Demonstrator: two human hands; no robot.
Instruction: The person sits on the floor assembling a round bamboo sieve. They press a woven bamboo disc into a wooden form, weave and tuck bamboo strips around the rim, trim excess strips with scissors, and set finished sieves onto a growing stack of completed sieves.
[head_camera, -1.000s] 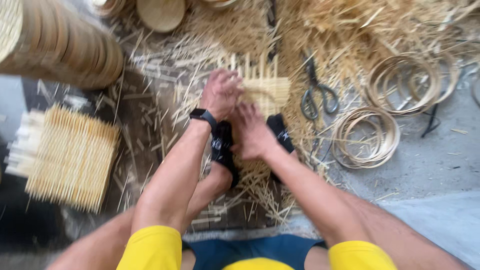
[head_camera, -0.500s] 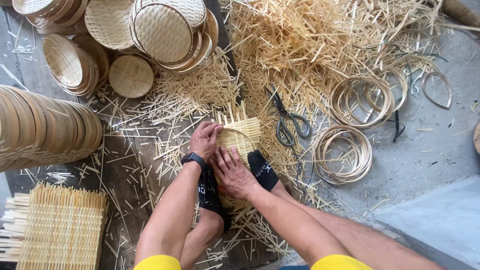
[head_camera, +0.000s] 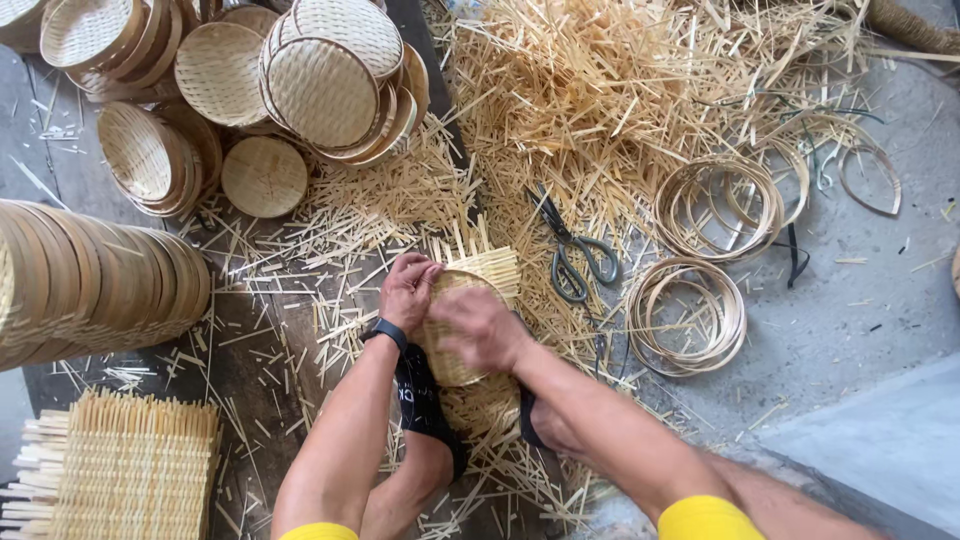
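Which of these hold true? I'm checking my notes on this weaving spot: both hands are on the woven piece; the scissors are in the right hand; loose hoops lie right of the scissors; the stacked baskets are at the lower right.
1. Both hands, left hand and right hand, are on the woven piece: true.
2. Scissors are in the right hand: false, they lie on the strips.
3. Loose hoops lie right of the scissors: true.
4. Stacked baskets are at lower right: false, upper left.

Tan woven basket (head_camera: 455, 335); grey scissors (head_camera: 575, 262)
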